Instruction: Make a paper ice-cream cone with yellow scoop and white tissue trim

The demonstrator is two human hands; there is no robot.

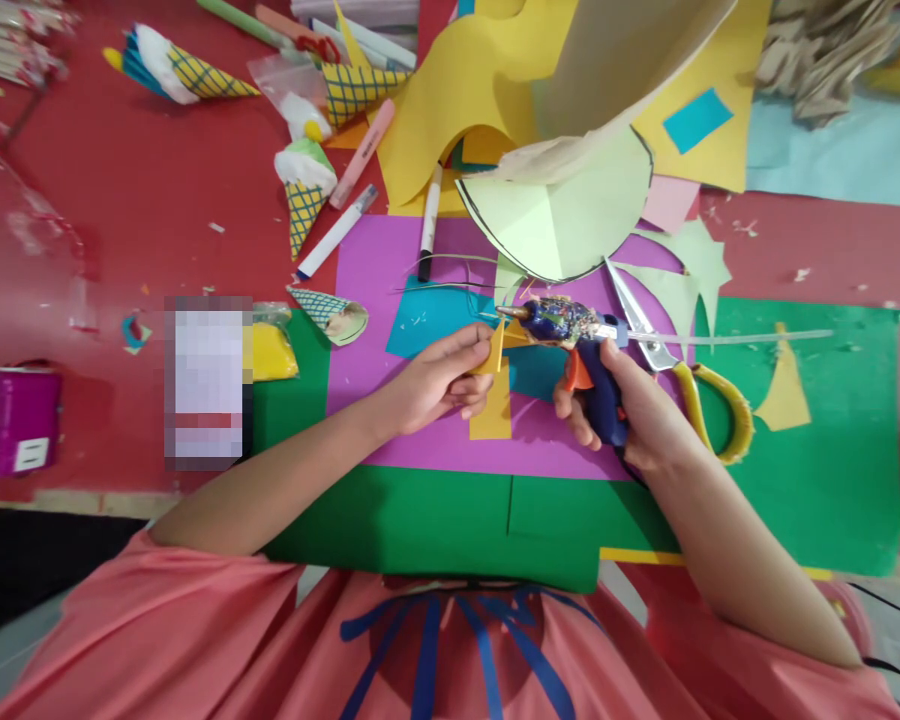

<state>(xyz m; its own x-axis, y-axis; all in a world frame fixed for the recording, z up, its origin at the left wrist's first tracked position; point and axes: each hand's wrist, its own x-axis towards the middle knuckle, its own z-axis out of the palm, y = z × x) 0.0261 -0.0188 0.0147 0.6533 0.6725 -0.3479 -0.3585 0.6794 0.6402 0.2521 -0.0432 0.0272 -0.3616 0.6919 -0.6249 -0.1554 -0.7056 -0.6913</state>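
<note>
My right hand (641,405) grips a dark blue hot glue gun (604,395) with an orange trigger. Its nozzle points left, and a long clear glue stick (757,337) juts out of its back. Pinched in the fingers of my left hand (442,375) is a small folded piece of yellow paper (497,345), just below the nozzle. Whether the nozzle touches the paper I cannot tell. Beneath my hands lie a yellow paper strip (489,415) and blue paper (412,325) on a purple sheet (375,420). Scissors (742,400) with yellow-wrapped handles lie behind the glue gun.
A pale green paper semicircle (570,220) and curled yellow sheets (457,90) lie at the far side. Paper ice cream cones (304,205), markers (337,232) and a small patterned cone (334,315) are on the left. Green sheets (855,470) cover the near side and right.
</note>
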